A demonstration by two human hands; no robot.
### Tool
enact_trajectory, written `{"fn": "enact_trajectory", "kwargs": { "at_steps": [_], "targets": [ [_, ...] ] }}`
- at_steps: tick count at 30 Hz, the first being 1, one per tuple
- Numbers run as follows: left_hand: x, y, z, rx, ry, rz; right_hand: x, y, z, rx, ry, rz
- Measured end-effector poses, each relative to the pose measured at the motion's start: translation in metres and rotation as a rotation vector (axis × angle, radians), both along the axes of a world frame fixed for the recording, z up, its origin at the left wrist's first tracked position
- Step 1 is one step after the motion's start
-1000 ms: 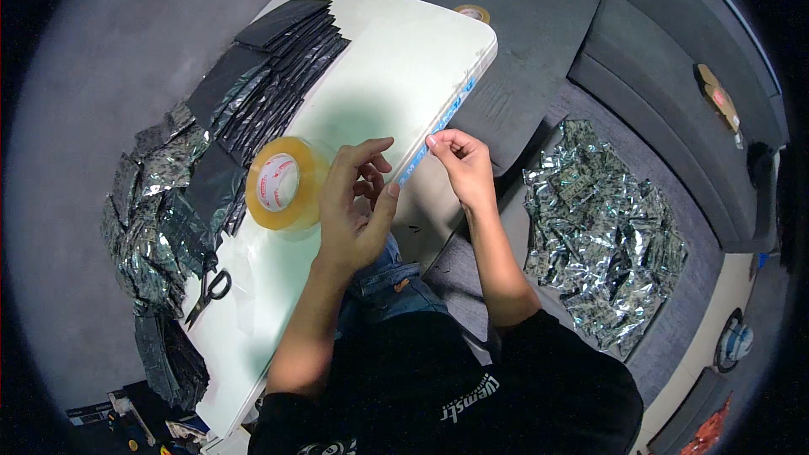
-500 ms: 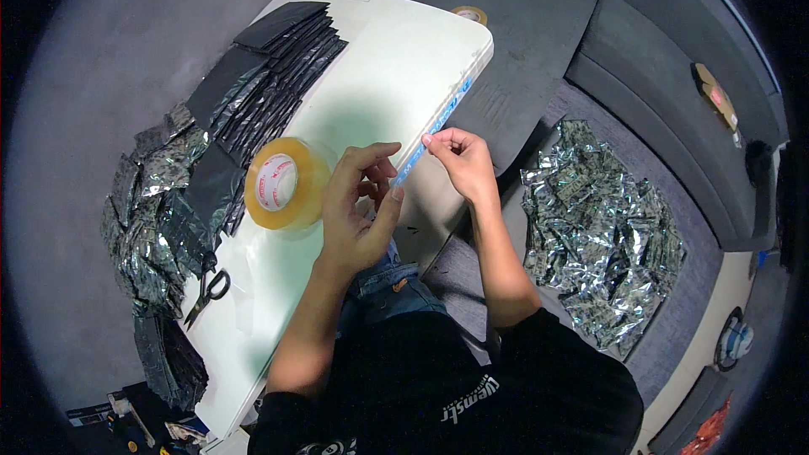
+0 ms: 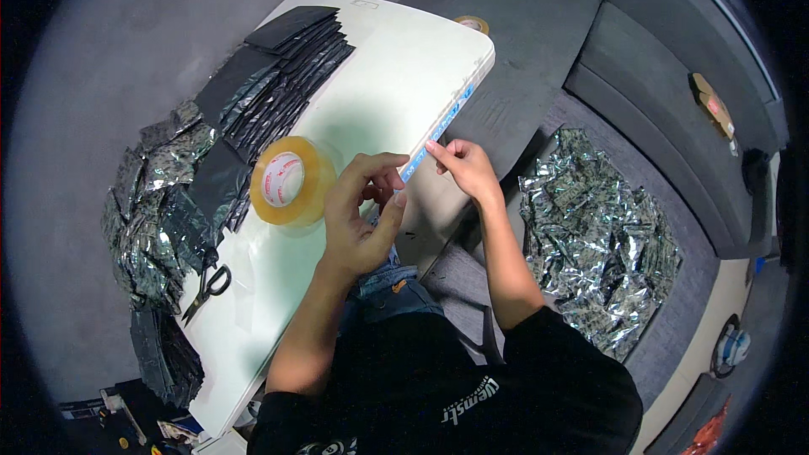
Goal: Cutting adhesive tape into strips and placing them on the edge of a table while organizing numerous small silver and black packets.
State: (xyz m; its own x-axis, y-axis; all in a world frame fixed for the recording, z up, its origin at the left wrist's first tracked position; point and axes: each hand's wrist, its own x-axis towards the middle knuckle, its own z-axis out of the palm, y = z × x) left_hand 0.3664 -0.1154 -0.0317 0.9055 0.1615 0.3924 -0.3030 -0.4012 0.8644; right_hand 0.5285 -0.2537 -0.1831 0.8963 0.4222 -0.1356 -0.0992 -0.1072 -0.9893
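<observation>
A strip of clear tape with blue print (image 3: 445, 120) runs along the right edge of the white table (image 3: 392, 59). My right hand (image 3: 468, 170) is closed in a pinch at that edge, its thumb and forefinger tips on the strip. Near the strip's lower end, my left hand (image 3: 361, 215) is half curled, thumb and forefinger apart with a gap between them. Beside it on the table stands a large roll of yellowish packing tape (image 3: 316, 188). Whether the left fingertips touch the strip, I cannot tell.
Black scissors (image 3: 206, 293) lie on the table's near left. Overlapping black plastic bags (image 3: 282, 76) and shiny dark packets (image 3: 152, 227) line its left side. A heap of shiny packets (image 3: 598, 236) lies at the right by a grey sofa (image 3: 649, 59). Another tape roll (image 3: 472, 24) is beyond the table.
My right hand has shifted slightly down along the table edge, still at the strip. My left hand has moved a little, its thumb and forefinger still apart. The view has shifted slightly.
</observation>
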Motion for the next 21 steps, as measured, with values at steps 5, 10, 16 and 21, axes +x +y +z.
{"fn": "enact_trajectory", "kwargs": {
  "at_steps": [5,10,16,21],
  "targets": [
    [-0.014,-0.001,0.007,-0.059,-0.083,0.052,-0.005,0.001,-0.031,0.032,-0.041,0.0],
    [-0.054,0.007,0.019,0.071,-0.023,0.022,-0.026,-0.016,-0.019,-0.01,-0.166,0.102],
    [-0.133,0.029,0.038,0.173,0.04,0.139,-0.072,0.001,0.077,0.069,-0.213,0.422],
    [-0.223,0.058,0.039,0.238,0.06,0.436,-0.123,0.039,0.142,0.098,-0.299,0.633]
  ]
}}
